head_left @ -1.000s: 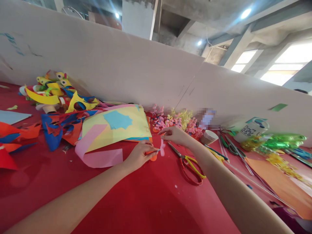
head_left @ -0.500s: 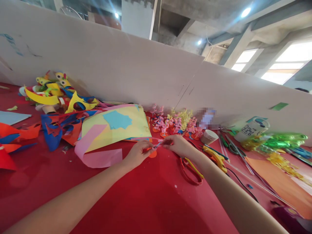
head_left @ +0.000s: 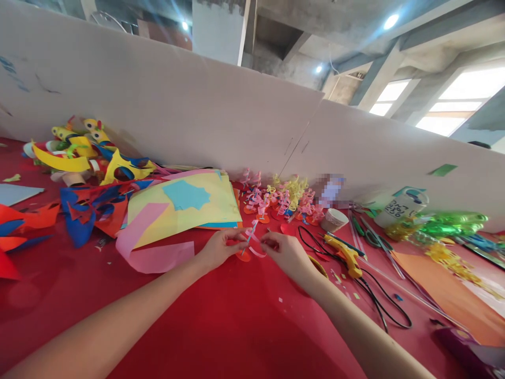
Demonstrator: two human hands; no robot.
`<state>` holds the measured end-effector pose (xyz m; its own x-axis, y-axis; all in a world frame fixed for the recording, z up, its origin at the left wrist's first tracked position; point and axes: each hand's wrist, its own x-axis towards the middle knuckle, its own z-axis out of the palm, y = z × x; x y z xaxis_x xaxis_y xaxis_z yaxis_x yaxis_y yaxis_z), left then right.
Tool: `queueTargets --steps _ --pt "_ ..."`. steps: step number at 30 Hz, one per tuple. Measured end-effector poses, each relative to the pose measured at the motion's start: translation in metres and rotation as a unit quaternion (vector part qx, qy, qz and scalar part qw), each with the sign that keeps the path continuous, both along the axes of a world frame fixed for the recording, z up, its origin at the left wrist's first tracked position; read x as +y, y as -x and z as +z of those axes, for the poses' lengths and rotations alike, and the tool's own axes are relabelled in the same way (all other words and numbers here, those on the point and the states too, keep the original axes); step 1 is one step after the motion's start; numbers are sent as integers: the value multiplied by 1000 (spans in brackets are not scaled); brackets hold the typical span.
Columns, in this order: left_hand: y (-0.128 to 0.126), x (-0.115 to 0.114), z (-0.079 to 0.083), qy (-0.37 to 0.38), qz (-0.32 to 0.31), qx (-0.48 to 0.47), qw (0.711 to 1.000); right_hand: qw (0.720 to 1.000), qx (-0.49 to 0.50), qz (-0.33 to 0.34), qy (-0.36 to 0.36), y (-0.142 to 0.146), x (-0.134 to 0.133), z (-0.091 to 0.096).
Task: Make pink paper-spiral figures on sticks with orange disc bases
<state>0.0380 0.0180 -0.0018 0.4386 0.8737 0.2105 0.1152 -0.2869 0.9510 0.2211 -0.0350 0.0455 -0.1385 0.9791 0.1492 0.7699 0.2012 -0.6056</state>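
Observation:
My left hand pinches a thin pale-blue stick between thumb and fingertips. An orange paper disc sits at the stick's lower end, close to the table. Around the stick runs a narrow pink paper strip, which loops out below toward the right. My right hand is closed, its fingertips at the strip's loose end. Just behind stand several small pink and yellow curled-paper pieces on orange discs. Scissors with a yellow handle lie mostly hidden under my right forearm.
A yellow glue gun with a black cord lies right of my hands, near a paper cup and green scissors. Stacked coloured paper lies left. A white board closes off the back of the red table.
My hands have moved apart slightly, and the pink strip now hangs in a loop between them. The stick shows more upright. My right forearm now covers most of the red-and-yellow-handled tool.

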Motion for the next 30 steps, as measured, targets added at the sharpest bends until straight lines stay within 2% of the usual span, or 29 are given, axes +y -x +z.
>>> queueTargets --steps 6,12,14,16,18,21,24,26,30 --pt "-1 0 2 -1 -12 -5 1000 994 96 22 55 -3 0 -5" --pt "0 4 -5 32 -18 -35 999 979 153 94 100 -21 -9 -16" --pt "0 5 -6 34 -24 -31 999 975 142 101 141 -25 -16 -11" --pt "0 5 -5 35 -20 -30 999 969 112 102 196 -25 -24 0" --pt "0 4 -4 35 -18 -34 999 965 63 123 221 -23 -32 14" --pt "0 2 -2 39 -15 -40 998 969 -13 166 185 -15 -40 30" --pt "-1 0 -1 61 -8 -44 997 971 -137 163 106 -3 -43 39" --pt "-1 -1 -1 66 -6 -44 997 959 -217 170 60 7 -42 44" --pt "-1 -1 -1 41 2 -18 999 926 -299 230 -6 31 -36 54"
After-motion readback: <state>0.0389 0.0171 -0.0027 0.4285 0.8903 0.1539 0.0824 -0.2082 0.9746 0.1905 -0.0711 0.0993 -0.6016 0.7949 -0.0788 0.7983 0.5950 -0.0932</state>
